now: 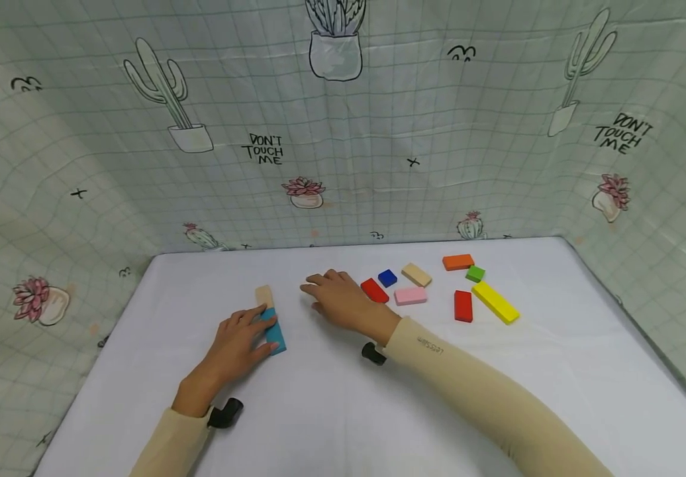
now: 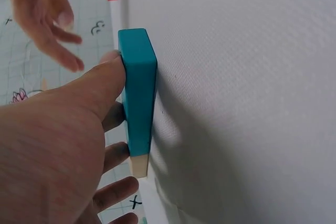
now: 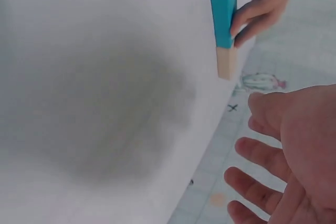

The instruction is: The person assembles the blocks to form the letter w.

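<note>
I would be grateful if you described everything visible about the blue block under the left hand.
The blue block is a slim bar with flat faces, straight edges and a smooth finish, perhaps painted wood. It lies lengthwise on the white-covered table, left of centre in the head view, pointing toward the far edge and angled slightly left. Its far end appears to meet a beige block. The left hand touches it with thumb and fingers, partly covering it.
</note>
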`<state>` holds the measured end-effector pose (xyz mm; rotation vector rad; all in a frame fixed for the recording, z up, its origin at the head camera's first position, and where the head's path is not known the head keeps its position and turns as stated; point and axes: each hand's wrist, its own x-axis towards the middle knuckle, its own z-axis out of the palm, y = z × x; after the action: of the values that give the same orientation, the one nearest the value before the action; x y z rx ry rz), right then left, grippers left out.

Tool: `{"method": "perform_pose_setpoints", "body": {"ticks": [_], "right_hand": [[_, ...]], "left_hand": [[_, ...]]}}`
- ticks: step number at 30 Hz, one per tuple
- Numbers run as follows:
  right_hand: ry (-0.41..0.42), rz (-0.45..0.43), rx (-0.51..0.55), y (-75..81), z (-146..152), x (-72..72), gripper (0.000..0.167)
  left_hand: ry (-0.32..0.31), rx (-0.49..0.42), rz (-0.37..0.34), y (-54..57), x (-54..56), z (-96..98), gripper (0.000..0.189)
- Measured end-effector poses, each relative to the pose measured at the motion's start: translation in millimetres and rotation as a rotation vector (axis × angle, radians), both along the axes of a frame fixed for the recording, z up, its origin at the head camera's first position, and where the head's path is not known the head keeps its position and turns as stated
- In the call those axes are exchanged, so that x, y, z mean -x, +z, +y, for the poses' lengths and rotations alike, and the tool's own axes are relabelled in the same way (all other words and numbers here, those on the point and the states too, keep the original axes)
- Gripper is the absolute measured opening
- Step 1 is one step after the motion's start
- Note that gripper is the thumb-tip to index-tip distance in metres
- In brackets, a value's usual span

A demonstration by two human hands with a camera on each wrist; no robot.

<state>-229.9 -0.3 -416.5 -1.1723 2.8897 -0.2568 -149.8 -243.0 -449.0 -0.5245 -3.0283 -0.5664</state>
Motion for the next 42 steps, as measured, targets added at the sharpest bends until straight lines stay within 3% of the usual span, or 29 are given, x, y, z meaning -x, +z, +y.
{"method": "perform_pose_setpoints", "body": {"ticks": [9, 21, 33, 42], "right_hand": [[-0.06, 0.03, 0.075, -1.8, 47, -18.8, 0.044], [-0.191, -0.012, 0.111, -12.5, 98, -46.3, 0.056], [-0.246, 0.03, 0.084, -17.0, 120, -63.4, 0.053], [-0.256, 0.035, 0.07, -23.6, 129, -67.9, 0.047]], "left_hand": [[-0.014, -0.027, 0.031, -0.3, -2.3, -3.6, 0.051], [-0.023, -0.023, 0.035, 0.5, -2.1, -3.7, 0.051], [-0.025, -0.005, 0.038, -0.1, -0.3, -2.4, 0.053], [-0.007, 0.018, 0.001, 2.8, 1.4, 0.1, 0.065]]}}
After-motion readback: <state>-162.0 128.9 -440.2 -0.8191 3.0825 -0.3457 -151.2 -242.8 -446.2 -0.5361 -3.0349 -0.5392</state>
